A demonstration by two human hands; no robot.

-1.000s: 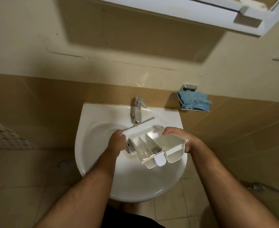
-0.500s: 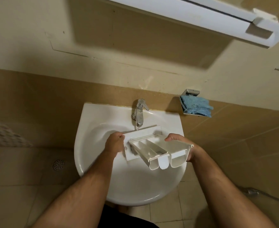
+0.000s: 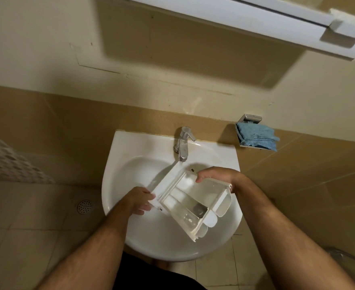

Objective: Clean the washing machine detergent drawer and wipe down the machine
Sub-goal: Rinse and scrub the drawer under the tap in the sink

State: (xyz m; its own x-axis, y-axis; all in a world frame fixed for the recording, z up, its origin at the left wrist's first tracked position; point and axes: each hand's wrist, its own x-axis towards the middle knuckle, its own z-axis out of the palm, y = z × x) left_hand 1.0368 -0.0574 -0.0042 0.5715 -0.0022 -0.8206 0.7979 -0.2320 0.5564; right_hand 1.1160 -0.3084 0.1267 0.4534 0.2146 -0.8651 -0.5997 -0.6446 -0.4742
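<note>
In a tiled bathroom, a person is holding the drawer [image 3: 195,203] tilted over the sink [image 3: 130,155] below the tap [image 3: 183,145], left hand [image 3: 140,200] pinching its front panel, right hand [image 3: 216,175] curled over its far wall, likely rinsing; next probably calls for the blue cloth [image 3: 256,138] hanging nearby.

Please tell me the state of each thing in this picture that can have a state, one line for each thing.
detergent drawer: held over the sink, tilted, open side up, front panel near the faucet.
left hand: grips the drawer's front panel.
right hand: grips the drawer's far side wall.
faucet: running or not, cannot tell.
sink: basin not filled.
blue cloth: crumpled on a wall holder, untouched.
</note>
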